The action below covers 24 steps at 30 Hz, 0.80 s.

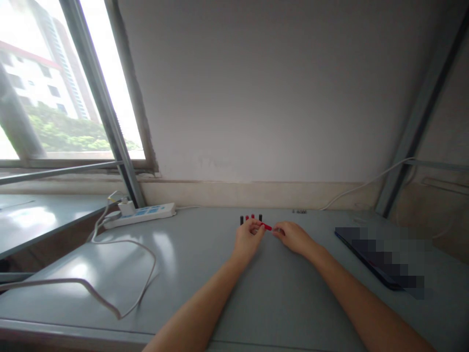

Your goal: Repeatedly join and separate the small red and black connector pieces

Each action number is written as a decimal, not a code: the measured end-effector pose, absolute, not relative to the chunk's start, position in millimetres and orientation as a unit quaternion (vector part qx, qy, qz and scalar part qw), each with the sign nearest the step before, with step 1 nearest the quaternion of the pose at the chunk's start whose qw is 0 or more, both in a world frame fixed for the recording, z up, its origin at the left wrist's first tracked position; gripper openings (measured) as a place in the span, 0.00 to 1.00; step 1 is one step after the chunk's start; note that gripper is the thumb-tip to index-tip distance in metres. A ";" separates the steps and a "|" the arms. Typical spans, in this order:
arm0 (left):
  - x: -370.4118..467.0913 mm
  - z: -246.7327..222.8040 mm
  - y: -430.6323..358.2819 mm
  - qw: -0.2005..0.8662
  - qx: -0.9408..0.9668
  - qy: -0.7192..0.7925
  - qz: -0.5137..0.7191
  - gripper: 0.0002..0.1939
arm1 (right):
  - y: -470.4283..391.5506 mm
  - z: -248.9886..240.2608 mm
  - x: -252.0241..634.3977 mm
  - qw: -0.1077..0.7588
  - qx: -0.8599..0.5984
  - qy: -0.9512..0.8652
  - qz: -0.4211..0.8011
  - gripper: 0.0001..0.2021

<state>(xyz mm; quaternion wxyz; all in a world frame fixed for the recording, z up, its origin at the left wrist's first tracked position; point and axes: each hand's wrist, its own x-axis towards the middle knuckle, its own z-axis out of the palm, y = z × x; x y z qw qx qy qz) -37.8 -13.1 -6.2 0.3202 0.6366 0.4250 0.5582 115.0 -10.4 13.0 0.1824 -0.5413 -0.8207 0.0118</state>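
Between the thumb and fingers of my left hand [246,238] is a slim red stick [267,227], held roughly level with its end toward the right. My right hand [294,238] is close to that end, its fingertips pinched together; whatever they may hold is too small to make out. Just behind my left hand several small cylinders stand upright on the grey table [198,283]: a black cylinder [242,220] at the left, red cylinders [252,216] in the middle and another black cylinder [260,217] at the right. My fingers hide their lower parts.
A white power strip [157,212] with plugs lies at the back left, its pale cable [120,242] looping across the table. To the right is a dark flat object [366,259], partly blurred out. Tiny items [299,211] sit by the wall. Metal posts [421,107] flank the table.
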 end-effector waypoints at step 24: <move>-38.6 -11.4 -12.2 0.212 0.683 0.497 0.491 0.08 | -2.1 3.5 110.8 0.280 -0.567 -0.771 0.070 0.04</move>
